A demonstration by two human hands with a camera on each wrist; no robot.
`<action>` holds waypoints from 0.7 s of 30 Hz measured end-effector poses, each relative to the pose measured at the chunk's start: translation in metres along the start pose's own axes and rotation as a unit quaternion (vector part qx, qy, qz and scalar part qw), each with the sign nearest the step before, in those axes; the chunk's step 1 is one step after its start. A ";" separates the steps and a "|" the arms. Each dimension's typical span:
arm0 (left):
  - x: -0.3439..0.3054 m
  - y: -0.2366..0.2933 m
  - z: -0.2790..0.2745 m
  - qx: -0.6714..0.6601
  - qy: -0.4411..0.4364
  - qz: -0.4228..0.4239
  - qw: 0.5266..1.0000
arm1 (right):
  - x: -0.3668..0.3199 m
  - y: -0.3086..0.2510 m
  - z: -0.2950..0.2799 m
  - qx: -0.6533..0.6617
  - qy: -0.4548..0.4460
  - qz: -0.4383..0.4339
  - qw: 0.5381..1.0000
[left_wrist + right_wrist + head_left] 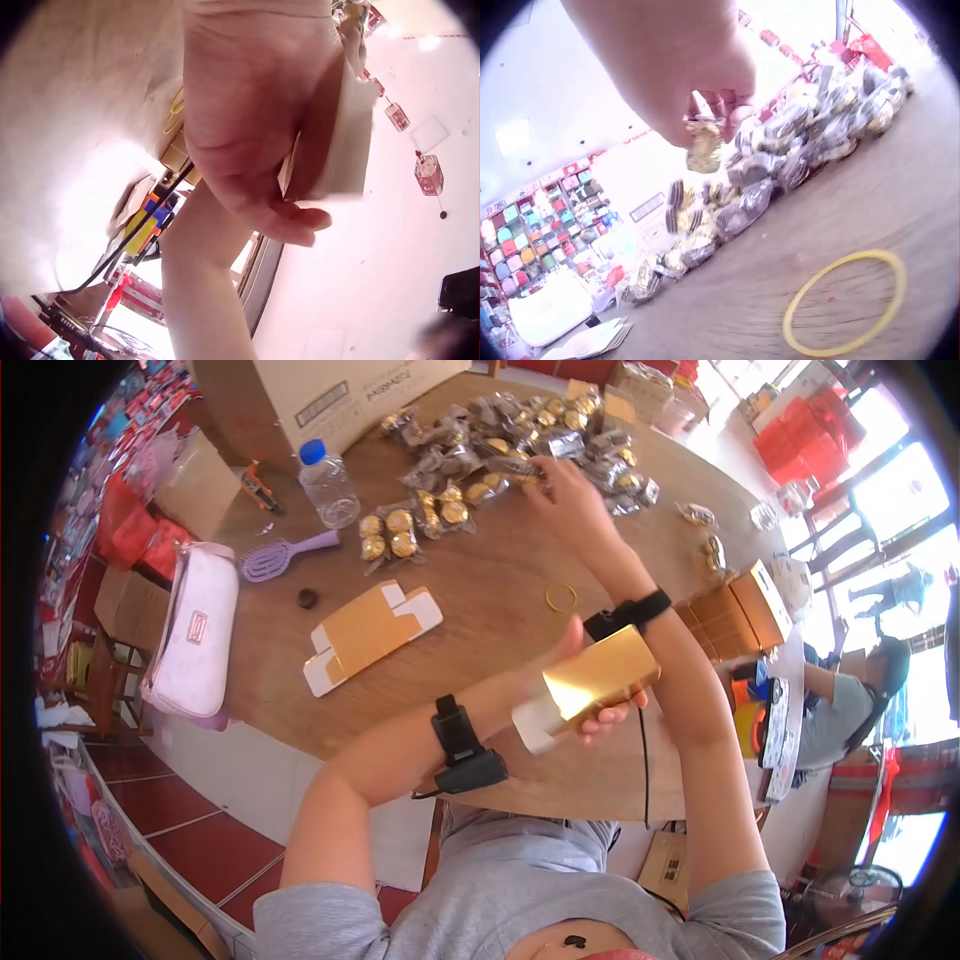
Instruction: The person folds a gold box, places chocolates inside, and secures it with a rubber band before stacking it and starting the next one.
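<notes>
My left hand (247,135) grips a shiny gold carton (606,670), with its thumb on one side and fingers curled under the other. A pale flap (538,724) sticks out at the carton's near end. In the right wrist view, my right hand (697,90) pinches a clear packet with a gold-wrapped chocolate (705,146). It reaches over a heap of bagged gold chocolates (500,445) at the back of the table. More of these chocolate packets (390,538) lie to the left of the heap. A flattened gold carton (370,632) lies left of my left hand.
A yellow ring (562,597) lies between my arms. To the left are a plastic bottle (328,490), a purple hairbrush (285,557) and a pink bag (195,630). A large cardboard box (330,410) stands behind. Gold cartons (735,610) are lined up at right, near a seated person (850,710).
</notes>
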State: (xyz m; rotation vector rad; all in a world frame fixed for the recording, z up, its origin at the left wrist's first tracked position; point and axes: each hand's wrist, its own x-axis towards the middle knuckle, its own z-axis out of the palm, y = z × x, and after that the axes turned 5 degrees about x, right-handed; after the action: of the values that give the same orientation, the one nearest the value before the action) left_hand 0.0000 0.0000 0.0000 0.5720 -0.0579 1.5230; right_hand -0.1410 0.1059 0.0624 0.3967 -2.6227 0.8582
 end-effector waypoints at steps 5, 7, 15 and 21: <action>0.003 0.002 -0.025 -0.049 0.077 0.011 0.996 | -0.077 -0.011 -0.077 0.322 0.060 0.166 0.930; 0.001 0.003 -0.021 -0.039 0.109 0.052 0.992 | -0.112 -0.012 -0.102 0.363 0.081 0.186 0.909; 0.012 0.016 -0.017 0.044 0.303 0.225 0.925 | -0.210 0.000 -0.106 0.422 0.161 0.146 0.880; 0.010 0.019 -0.021 0.080 0.370 0.274 0.884 | -0.223 -0.005 -0.104 0.302 0.103 0.088 0.944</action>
State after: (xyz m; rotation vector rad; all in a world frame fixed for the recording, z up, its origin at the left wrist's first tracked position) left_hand -0.0235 0.0164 -0.0089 0.0554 0.5432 2.2306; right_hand 0.0860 0.1993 0.0519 0.2033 -2.1800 1.6718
